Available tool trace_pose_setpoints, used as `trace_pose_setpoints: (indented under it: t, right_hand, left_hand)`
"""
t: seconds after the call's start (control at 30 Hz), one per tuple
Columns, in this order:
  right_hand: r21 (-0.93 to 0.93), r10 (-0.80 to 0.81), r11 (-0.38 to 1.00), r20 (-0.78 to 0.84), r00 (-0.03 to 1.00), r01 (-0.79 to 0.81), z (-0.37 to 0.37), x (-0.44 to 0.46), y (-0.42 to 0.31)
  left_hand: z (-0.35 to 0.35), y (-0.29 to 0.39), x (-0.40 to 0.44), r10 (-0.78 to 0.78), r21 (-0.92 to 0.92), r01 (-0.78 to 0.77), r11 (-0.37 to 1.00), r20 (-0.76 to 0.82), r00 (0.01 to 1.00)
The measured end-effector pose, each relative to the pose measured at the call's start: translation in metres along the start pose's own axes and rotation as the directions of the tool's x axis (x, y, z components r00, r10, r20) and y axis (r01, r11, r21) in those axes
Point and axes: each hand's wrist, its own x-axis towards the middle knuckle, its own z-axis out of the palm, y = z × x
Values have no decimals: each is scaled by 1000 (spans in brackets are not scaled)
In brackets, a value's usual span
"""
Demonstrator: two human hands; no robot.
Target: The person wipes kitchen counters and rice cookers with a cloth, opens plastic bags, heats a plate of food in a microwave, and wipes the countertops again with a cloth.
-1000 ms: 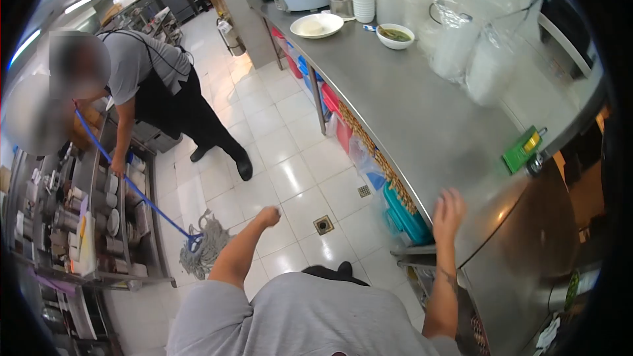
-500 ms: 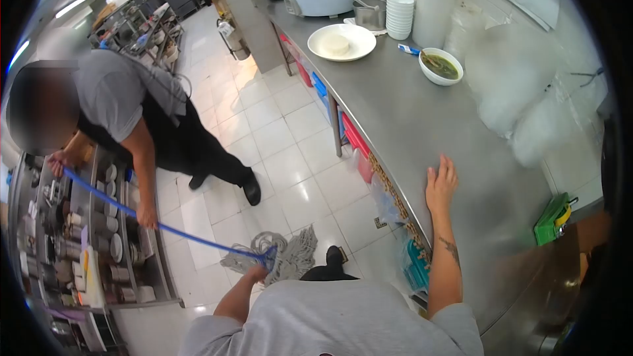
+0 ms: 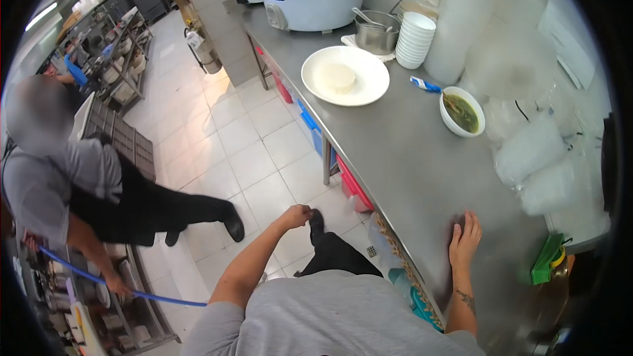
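Observation:
My right hand (image 3: pixel 465 240) rests palm down on the steel counter (image 3: pixel 402 145), its fingers stretched and holding nothing. In front of my body, over the floor, hangs my left hand (image 3: pixel 295 216), its fingers curled in with nothing visible in them. Further along the counter stands a white plate (image 3: pixel 374 84) with a round mound of rice (image 3: pixel 336 79). Right of it is a white bowl (image 3: pixel 450 117) of green soup with a spoon in it. A blue-and-white packet (image 3: pixel 425 84) lies beside the bowl.
A co-worker (image 3: pixel 89 178) at left grips a blue mop handle (image 3: pixel 165 299) that reaches toward me. Rice cookers (image 3: pixel 313 3), a metal pot (image 3: pixel 377 33) and stacked white bowls (image 3: pixel 415 39) stand at the counter's far end. Plastic bags (image 3: pixel 534 158) lie along the wall.
My view has moved forward, bringing the plate and bowl nearer. My left hand has risen forward, away from the mop. The co-worker and mop handle have shifted lower left; the mop head is out of sight.

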Motion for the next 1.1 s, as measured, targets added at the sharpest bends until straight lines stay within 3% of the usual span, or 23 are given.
trace_pose_setpoints:
  t: [0.1, 0.13, 0.2, 0.23, 0.3, 0.33, 0.4, 0.47, 0.5, 0.57, 0.6, 0.63, 0.7, 0.73, 0.8, 0.83, 0.87, 0.93, 1.0, 1.03, 1.07, 1.1]
  right_hand:
    - [44, -23, 999, -46, 999, 25, 27, 50, -22]
    - [54, -61, 996, -61, 996, 65, 40, 72, -33]
    - [159, -92, 981, -111, 990, 109, 68, 123, -64]
    - [253, -88, 960, -145, 985, 123, 84, 155, -91]
    - [228, -124, 962, -134, 983, 152, 109, 228, -128]
    - [130, -122, 981, -180, 976, 146, 120, 267, -136]
    - [-7, -59, 998, -235, 970, 59, 147, 329, -146]
    - [-97, 72, 990, -279, 958, -102, 177, 374, -135]
    - [-98, 139, 982, -188, 972, -159, 202, 382, -115]
    - [-68, 187, 979, -94, 978, -193, 223, 375, -96]
    - [-31, 167, 985, -93, 982, -170, 224, 366, -99]
    - [-3, 129, 991, -150, 980, -131, 221, 351, -106]
    - [42, 97, 995, -194, 976, -91, 202, 319, -126]
    - [60, 103, 994, -188, 977, -93, 189, 302, -136]
    - [11, 197, 980, -178, 964, -198, 183, 265, -129]
    - [-25, 264, 963, -148, 953, -270, 179, 247, -118]
    - [-63, 330, 939, -117, 937, -338, 175, 235, -117]
    - [-147, 449, 859, -247, 859, -491, 165, 225, -138]
    - [-142, 519, 785, -379, 766, -603, 160, 221, -156]
    - [-105, 540, 765, -434, 721, -636, 159, 216, -157]
    - [-66, 560, 743, -484, 673, -666, 158, 211, -157]
    - [-40, 568, 733, -513, 644, -679, 156, 207, -157]
  left_hand:
    - [-42, -23, 54, 163, 309, -200, 930, 141, 976]
    - [-53, -50, 77, 215, 425, -276, 862, 185, 959]
    - [-81, -140, 130, 162, 638, -351, 685, 337, 928]
    - [-112, -159, 138, 83, 669, -277, 690, 308, 948]
    - [-172, -183, 145, -53, 695, -88, 713, 179, 983]
    - [-206, -183, 144, -115, 684, 28, 729, 83, 990]
    - [-259, -173, 126, -89, 615, 169, 770, -159, 983]
    - [-292, -200, 118, -117, 501, 235, 833, -256, 960]
    - [-304, -181, 101, -319, 194, 385, 902, -303, 898]
    - [-311, -211, 79, -372, 265, 443, 857, -279, 886]
    - [-300, -270, 72, -248, 523, 325, 788, -213, 945]
    - [-295, -288, 60, -401, 467, 404, 787, -110, 909]
    - [-293, -297, 45, -722, 266, 676, 688, 159, 673]
    - [-295, -300, 37, -766, 268, 718, 642, 267, 586]
    - [-327, -311, 42, -596, 326, 502, 801, 364, 715]
    - [-362, -284, 60, -671, 349, 575, 740, 331, 663]
    - [-390, -313, 83, -638, 249, 588, 769, 359, 682]
    - [-467, -343, 148, -555, 49, 561, 826, 241, 796]
    - [-561, -319, 220, -349, 81, 347, 934, 9, 937]
    - [-606, -284, 255, -175, 237, 216, 947, -185, 967]
    - [-646, -230, 287, -147, 185, 218, 958, -338, 930]
    - [-679, -149, 297, -23, 117, 89, 989, -478, 878]
